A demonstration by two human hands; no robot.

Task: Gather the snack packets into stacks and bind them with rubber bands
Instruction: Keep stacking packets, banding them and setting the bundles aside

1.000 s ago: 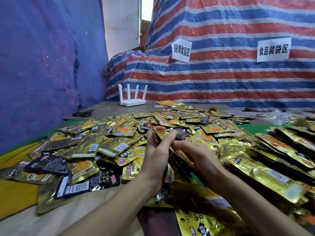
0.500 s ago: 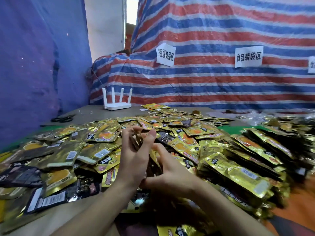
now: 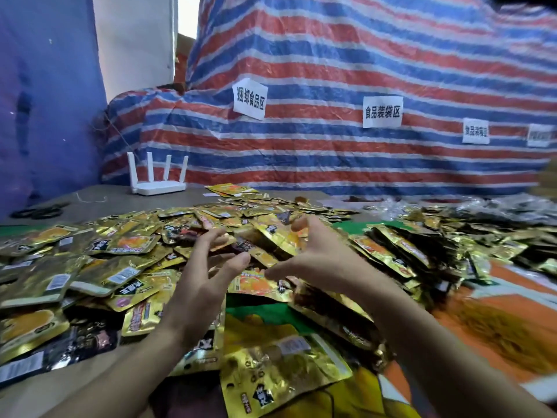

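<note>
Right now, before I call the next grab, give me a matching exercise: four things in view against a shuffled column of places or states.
Things:
1 router
2 scissors
3 leftmost paper sign
4 left hand

Places or states:
A black, at the table's far left edge
B stuck on the striped tarp
C fingers spread, over the packets
D white, at the back of the table

Pairs: 1-D, 2-A, 3-B, 4-C

A red, white and blue striped tarp (image 3: 361, 55) hangs behind the table (image 3: 99, 206), 4 paper signs (image 3: 382, 111) on it; a blue sheet (image 3: 45, 101) covers the left side
</note>
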